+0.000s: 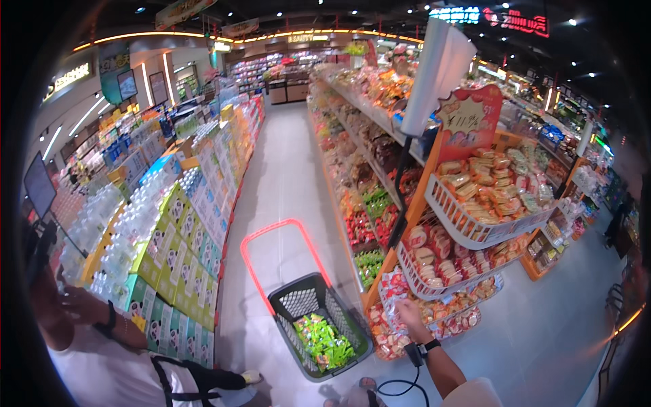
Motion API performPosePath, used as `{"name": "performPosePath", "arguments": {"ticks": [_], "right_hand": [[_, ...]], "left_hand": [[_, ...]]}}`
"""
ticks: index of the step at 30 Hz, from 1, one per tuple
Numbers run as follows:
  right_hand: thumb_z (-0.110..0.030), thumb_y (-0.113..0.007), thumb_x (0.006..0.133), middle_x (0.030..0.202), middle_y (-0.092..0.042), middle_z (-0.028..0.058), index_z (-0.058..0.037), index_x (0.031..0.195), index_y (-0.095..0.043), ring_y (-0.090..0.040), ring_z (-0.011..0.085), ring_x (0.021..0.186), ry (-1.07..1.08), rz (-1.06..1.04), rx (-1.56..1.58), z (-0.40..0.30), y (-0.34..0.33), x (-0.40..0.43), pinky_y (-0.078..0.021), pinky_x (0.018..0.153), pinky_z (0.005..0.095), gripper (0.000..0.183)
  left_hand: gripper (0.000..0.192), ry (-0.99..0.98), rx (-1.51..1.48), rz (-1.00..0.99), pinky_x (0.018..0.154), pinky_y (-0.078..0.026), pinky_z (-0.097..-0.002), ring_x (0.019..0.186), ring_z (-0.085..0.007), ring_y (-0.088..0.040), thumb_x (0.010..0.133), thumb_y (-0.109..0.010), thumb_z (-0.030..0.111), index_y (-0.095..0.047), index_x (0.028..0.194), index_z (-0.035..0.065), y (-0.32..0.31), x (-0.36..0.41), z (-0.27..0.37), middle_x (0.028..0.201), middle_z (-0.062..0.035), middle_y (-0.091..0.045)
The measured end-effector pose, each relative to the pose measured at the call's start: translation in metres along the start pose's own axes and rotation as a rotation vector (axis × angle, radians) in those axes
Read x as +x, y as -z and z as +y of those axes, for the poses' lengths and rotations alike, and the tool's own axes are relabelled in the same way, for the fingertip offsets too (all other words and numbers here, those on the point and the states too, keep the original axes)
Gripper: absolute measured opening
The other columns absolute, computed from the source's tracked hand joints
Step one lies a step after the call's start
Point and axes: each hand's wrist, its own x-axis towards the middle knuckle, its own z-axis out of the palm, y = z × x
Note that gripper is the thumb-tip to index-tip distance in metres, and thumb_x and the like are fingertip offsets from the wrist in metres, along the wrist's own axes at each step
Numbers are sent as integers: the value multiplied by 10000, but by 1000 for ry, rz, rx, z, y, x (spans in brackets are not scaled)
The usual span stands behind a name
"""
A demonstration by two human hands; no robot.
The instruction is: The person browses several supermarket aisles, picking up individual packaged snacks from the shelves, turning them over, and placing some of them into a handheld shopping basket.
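Observation:
My right hand (408, 311), reaching in from the lower right, is at the left end of the lower snack tiers. Its fingers overlap red-and-white plastic packaging (392, 292); I cannot tell whether they grip it or only touch it. A black band with a small device and a cable (416, 354) is around my right wrist. Left of this hand, a dark grey shopping basket (285, 333) stands on the floor, its red handle (292, 222) extended away from me. Several green snack packets (323, 341) lie inside it. My left hand is out of view.
A person in a white shirt (101, 371) stands close on the left. Stacked green drink cartons (170, 249) and bottles line that side. White wire baskets of wrapped snacks (483, 234) jut out on the right, below a red price sign (470, 122). The aisle floor (279, 152) runs between.

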Motion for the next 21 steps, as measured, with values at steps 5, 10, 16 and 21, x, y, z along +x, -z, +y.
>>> {"name": "performPosePath", "arguments": {"ticks": [5, 10, 16, 21], "right_hand": [[-297, -612, 888, 670, -619, 36, -33, 807, -609, -602, 151, 596, 197, -307, -122, 1, -6, -26, -488, 573, 299, 277], [-222, -628, 856, 758, -660, 75, -42, 843, -656, -637, 150, 726, 595, -461, -525, 68, -6, -54, -506, 639, 300, 182], [-194, -615, 865, 790, -644, 56, -39, 819, -605, -607, 126, 770, 545, -715, -378, 86, 39, -98, -485, 672, 300, 162], [-197, -656, 862, 885, -625, 84, -33, 1037, -588, -578, 155, 764, 490, -930, -320, 37, 125, -221, -485, 672, 312, 249]], "left_hand": [[568, 83, 121, -175, 1065, -281, -524, 1284, -372, -354, 955, -396, 362, -259, 1430, 83, 2, -19, 12, 1496, -130, -249], [613, 20, 248, -258, 1052, -307, -509, 1287, -349, -355, 971, -344, 431, -257, 1435, 41, -49, -12, 11, 1500, -135, -247], [490, -113, 509, -433, 901, -426, -429, 1124, -282, -493, 974, -393, 311, -349, 1360, 13, -132, 11, -11, 1335, -172, -420], [196, -549, 316, -450, 496, -460, -285, 577, -176, -582, 802, -564, 84, -476, 977, 81, -247, 0, -128, 813, -68, -540]]}}
